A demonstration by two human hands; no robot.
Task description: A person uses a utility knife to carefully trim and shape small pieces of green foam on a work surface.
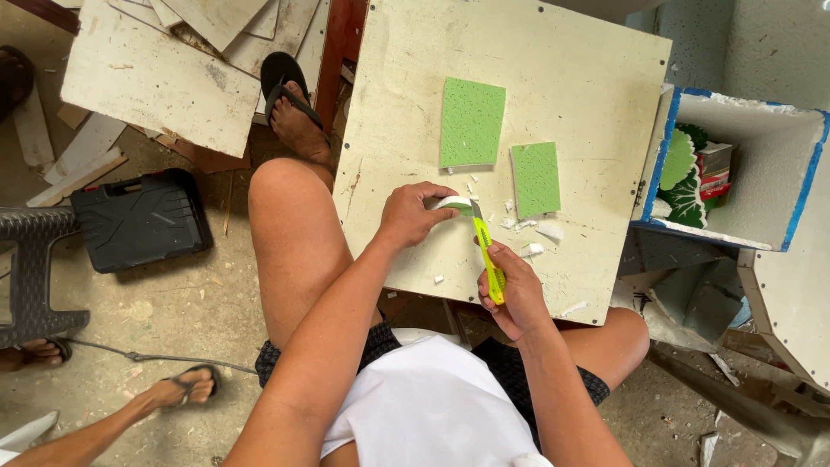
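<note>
Green foam strip [456,203] — yellow plastic cutter [489,259]

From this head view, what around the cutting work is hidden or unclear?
Head view only:
- Small green-and-white piece: mostly covered by the left hand.
- Yellow-green knife: its lower handle is hidden in the right hand; the blade tip's contact is too small to tell.
- Blue-edged box: its contents are partly hidden by its wall.
- Board: its top is cut off by the frame.
</note>
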